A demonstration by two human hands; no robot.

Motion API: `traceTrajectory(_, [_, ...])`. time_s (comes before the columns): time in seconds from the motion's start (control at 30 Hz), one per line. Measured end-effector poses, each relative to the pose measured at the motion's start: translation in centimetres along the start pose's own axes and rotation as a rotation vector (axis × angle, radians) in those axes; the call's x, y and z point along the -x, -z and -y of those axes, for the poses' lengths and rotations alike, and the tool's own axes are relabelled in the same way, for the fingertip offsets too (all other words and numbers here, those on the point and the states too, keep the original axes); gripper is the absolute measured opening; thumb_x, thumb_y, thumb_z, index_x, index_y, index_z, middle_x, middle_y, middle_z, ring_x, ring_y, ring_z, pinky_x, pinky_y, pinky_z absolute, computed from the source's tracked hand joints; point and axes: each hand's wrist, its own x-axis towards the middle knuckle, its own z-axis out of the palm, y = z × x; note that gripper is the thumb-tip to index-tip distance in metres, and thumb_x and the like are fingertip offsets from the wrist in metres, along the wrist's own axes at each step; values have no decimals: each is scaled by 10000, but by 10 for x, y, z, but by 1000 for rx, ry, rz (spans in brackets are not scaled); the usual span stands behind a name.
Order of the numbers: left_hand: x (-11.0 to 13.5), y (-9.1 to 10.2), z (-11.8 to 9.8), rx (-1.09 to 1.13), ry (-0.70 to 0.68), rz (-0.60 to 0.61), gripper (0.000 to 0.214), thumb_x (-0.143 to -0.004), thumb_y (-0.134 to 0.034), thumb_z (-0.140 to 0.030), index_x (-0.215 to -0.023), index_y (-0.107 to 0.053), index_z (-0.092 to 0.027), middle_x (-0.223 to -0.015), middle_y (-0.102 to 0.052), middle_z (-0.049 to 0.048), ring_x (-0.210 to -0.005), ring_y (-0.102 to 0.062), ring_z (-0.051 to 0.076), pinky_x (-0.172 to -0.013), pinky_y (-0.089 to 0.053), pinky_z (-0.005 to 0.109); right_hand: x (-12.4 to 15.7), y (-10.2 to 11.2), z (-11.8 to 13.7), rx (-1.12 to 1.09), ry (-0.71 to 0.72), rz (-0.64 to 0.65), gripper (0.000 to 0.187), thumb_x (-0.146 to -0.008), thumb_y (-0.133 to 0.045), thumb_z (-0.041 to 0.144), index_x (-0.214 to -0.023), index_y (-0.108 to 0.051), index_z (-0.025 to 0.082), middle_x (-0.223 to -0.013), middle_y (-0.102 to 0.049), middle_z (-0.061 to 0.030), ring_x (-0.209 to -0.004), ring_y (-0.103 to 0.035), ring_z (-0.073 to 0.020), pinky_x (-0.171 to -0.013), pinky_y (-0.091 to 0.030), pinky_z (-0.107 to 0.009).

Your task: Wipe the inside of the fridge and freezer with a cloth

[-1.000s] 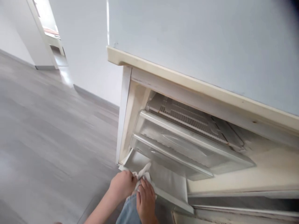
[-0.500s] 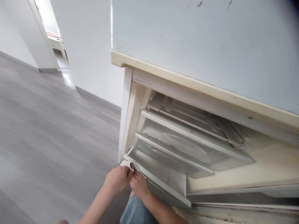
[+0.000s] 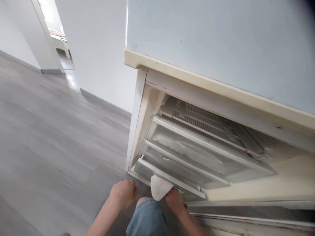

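Observation:
My right hand is closed on a white cloth, which hangs in front of the bottom drawer of an open freezer compartment. Its fingers are partly hidden behind the cloth and against the drawer front. To the left, apart from the drawer, my left hand is curled into a fist with nothing seen in it. Above the bottom drawer sit a middle clear-fronted drawer and an upper one, both pushed in.
A slatted shelf lies above the drawers, under the appliance's white top. The opened door stretches along the lower right. My knee in denim shorts is close below the cloth. Grey wood-look floor lies to the left.
The bottom drawer, pulled out before, has slid inward. My left hand has come off the cloth and is apart from it. My right hand has moved right along the drawer front with the cloth.

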Motion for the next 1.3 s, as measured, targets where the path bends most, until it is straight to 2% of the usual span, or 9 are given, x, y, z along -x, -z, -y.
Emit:
traceTrajectory(0.13, [-1,-6,-1,-5,-8,12,408,-846,-307,-279,-891,-687,-135,-924,-722,207,-903,-674,387,-727,-526,513,16,-14,0,102,-145,-14,355,-729,-490,3,-917,-708,210,-884,-713,-56,-877,-646,-219,-894,-477,-350])
traceTrajectory(0.3, [1,-9,-5,-5,-7,36,386,-836,-330,-258,-914,-684,-126,-932,-722,209,-910,-674,385,-730,-534,519,-15,-32,10,96,-262,-63,311,-747,-502,18,-908,-705,189,-865,-714,-79,-900,-648,-239,-929,-458,-371])
traceTrajectory(0.43, [1,-10,-9,-9,-13,34,408,-849,-306,-263,-921,-682,-122,-922,-722,210,-915,-673,384,-735,-536,523,-40,-25,3,60,-264,45,295,-764,-522,38,-933,-706,194,-902,-713,-90,-937,-639,-239,-948,-442,-368])
traceTrajectory(0.57, [-4,-11,-10,-16,-21,41,400,-849,-313,-259,-928,-681,-127,-938,-722,204,-919,-674,378,-743,-537,521,-21,-17,-12,94,-275,105,270,-769,-511,41,-865,-724,175,-840,-709,-100,-919,-637,-240,-961,-438,-377])
traceTrajectory(0.73, [-5,-13,-5,-23,-4,38,384,-843,-325,-243,-919,-682,-124,-928,-727,199,-910,-677,376,-741,-542,516,28,-43,-29,162,-279,-151,299,-713,-532,28,-885,-724,179,-883,-715,-79,-941,-629,-230,-1012,-392,-367])
traceTrajectory(0.83, [-2,-15,-3,-33,9,38,384,-846,-319,-238,-908,-681,-124,-909,-729,199,-899,-680,375,-730,-546,519,28,-65,-26,103,-309,-320,292,-712,-536,50,-897,-723,176,-899,-717,-89,-926,-627,-241,-1015,-376,-404])
traceTrajectory(0.93, [2,-16,-3,-29,9,31,380,-846,-321,-240,-916,-677,-128,-908,-729,191,-890,-682,372,-729,-549,527,-2,-82,-12,-27,-211,-322,316,-749,-513,69,-948,-717,205,-948,-719,-72,-953,-628,-228,-1017,-381,-396])
traceTrajectory(1.1, [8,-15,-9,-12,4,47,374,-842,-327,-225,-943,-673,-126,-920,-727,194,-901,-678,379,-745,-546,538,-89,-92,29,-248,144,-101,339,-791,-504,85,-1045,-695,204,-1086,-687,-65,-1065,-604,-200,-1012,-410,-311])
traceTrajectory(1.3, [10,-14,-15,28,13,90,349,-845,-352,-236,-958,-669,-145,-951,-728,180,-923,-673,377,-775,-538,539,-152,-111,72,-235,92,18,419,-812,-529,97,-1228,-577,122,-1281,-564,-131,-1210,-511,-222,-1069,-353,-335])
